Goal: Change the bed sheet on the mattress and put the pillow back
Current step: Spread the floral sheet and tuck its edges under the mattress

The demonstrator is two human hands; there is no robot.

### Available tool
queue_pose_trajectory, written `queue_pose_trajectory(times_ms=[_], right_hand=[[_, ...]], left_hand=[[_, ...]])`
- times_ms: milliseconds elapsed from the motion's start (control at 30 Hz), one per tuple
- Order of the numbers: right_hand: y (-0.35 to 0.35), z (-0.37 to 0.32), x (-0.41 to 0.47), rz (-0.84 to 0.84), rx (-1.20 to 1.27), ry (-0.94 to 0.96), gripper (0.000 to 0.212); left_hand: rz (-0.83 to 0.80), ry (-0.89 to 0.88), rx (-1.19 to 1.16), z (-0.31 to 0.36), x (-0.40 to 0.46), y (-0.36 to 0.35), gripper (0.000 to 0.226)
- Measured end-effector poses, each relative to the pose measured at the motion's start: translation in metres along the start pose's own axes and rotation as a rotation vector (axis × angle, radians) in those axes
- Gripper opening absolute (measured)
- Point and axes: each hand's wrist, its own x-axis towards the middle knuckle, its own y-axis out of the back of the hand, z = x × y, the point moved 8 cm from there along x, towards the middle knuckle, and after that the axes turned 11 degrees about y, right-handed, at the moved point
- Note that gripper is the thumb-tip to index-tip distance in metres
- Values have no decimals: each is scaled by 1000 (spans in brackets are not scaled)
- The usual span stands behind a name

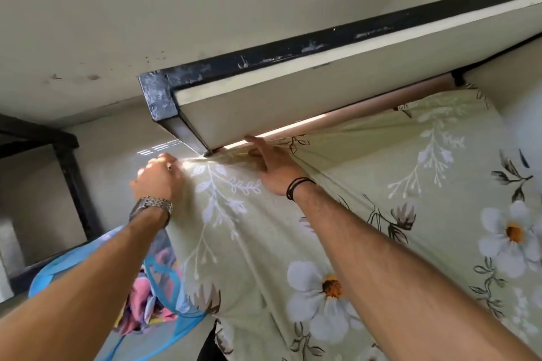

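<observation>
The big flowery bed sheet (pixel 337 214) fills the 4 o'clock side, bunched at the bed frame (pixel 264 61) corner. It looks soft, light and floppy. The left hand (pixel 159 176) grips its edge; right hand (pixel 274 168) fingers press flat, slightly apart.

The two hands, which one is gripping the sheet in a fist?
The left hand, with the metal watch, grips the floral sheet at the corner; the right hand, with black wristbands, lies flat, fingers straight.
</observation>
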Motion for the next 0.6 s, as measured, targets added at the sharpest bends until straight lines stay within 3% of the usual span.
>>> queue_pose_trajectory(times_ms=[33, 100, 167, 200, 300, 500, 600], right_hand=[[5, 1, -3, 52, 52, 2, 51], [27, 5, -15, 316, 67, 44, 38], [57, 13, -34, 577, -81, 35, 32], [70, 22, -45, 627, -167, -60, 34], [104, 64, -84, 641, -222, -405, 54], [170, 166, -162, 674, 126, -567, 49], [204, 210, -192, 644, 119, -631, 46]], left_hand=[[22, -49, 102, 9, -9, 4, 32], [47, -262, 236, 38, -42, 5, 49], [24, -487, 237, 74, -91, 1, 50], [-18, -584, 190, 94, -115, -3, 46], [-193, -797, 47, 163, -170, -24, 41], [-368, -896, 284, 321, -221, -96, 79], [-363, -948, 357, 394, -243, -128, 95]])
